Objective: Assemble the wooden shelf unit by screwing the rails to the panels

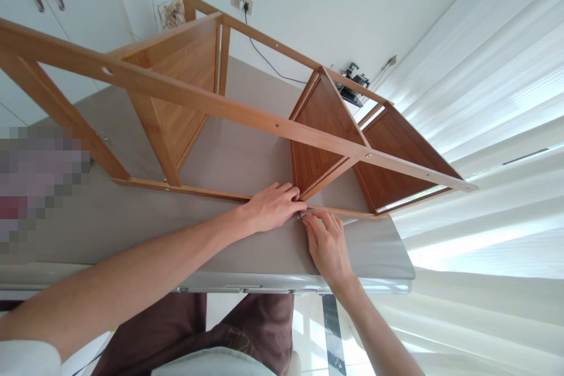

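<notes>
A wooden shelf unit [247,110] with several slatted shelves lies on its side across the table. My left hand [274,207] is closed on its near lower rail, where a shelf's crosspiece meets it. Just right of it, my right hand [326,241] is pinched at the outer side of the same rail. A thin dark piece shows at its fingertips; it is too small to make out, though it looks like the end of a small tool or screw. Screw holes dot the upper rail, and one by the middle shelf has a metal fastener in it.
The shelf unit rests on a grey table [211,241] with a pale front edge. White curtains [497,100] hang at the right. A cable runs from a wall socket [242,2] behind the unit. A black device [353,85] stands at the back, and a blurred-out patch covers the left.
</notes>
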The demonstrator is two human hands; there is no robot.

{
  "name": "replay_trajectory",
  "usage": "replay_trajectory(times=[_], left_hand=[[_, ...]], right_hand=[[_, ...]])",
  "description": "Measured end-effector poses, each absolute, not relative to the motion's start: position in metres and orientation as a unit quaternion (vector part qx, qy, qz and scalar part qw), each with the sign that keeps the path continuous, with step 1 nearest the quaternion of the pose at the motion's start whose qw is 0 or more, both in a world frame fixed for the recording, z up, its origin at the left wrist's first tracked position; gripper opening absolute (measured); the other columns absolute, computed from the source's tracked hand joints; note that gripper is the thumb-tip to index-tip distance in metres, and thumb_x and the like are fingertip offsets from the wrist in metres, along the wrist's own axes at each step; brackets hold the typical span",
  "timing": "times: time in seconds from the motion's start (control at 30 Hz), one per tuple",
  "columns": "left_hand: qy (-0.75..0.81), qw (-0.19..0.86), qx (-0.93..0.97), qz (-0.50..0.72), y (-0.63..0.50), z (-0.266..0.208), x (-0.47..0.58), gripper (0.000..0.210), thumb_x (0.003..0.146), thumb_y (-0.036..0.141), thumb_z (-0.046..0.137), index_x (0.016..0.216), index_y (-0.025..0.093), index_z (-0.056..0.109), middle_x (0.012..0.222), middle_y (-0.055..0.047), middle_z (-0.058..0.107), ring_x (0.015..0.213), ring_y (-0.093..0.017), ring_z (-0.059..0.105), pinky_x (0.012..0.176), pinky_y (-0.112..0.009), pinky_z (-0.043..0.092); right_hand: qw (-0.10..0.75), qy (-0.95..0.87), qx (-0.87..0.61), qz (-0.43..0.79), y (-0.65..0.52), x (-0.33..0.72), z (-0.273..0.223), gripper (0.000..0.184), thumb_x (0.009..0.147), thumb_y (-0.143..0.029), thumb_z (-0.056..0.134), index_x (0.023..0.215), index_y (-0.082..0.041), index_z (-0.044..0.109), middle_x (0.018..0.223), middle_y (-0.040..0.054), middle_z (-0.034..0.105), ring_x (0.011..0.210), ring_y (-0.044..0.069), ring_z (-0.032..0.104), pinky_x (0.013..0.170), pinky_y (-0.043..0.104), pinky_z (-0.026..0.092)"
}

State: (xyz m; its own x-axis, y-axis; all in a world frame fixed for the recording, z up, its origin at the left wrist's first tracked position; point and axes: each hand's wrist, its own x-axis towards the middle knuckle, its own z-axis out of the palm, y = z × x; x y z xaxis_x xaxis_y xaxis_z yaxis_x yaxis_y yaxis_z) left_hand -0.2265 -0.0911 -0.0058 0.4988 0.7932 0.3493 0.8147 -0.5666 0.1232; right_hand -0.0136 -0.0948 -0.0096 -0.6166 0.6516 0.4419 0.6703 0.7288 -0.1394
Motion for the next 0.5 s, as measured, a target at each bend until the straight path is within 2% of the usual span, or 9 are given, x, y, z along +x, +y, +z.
replay_trajectory(times=[0.2, 0.5], left_hand=[[-0.468, 0.020, -0.864, -0.185, -0.0894, -0.0089, -0.2254, 0.019, 0.098, 0.018, 0.052, 0.108, 0.026, 0.066, 0.100, -0.005, 0.060, 0.093, -0.022, 0.055, 0.077, -0.035, 0.040], [-0.468, 0.021, -0.864, -0.183, -0.0917, -0.0062, -0.2261, 0.018, 0.099, 0.021, 0.052, 0.107, 0.026, 0.067, 0.102, -0.005, 0.060, 0.096, -0.022, 0.055, 0.078, -0.035, 0.041]], right_hand=[[0.210, -0.908, -0.341, -0.120, -0.0978, -0.0099, -0.0088, 0.027, 0.096, -0.005, 0.049, 0.109, -0.021, 0.066, 0.099, 0.0070, 0.061, 0.093, 0.020, 0.054, 0.100, 0.043, 0.042], [0.164, -0.925, -0.297, -0.172, -0.0917, -0.0130, -0.0003, 0.037, 0.093, 0.002, 0.042, 0.116, -0.019, 0.064, 0.103, 0.0088, 0.060, 0.095, 0.021, 0.053, 0.107, 0.047, 0.039]])
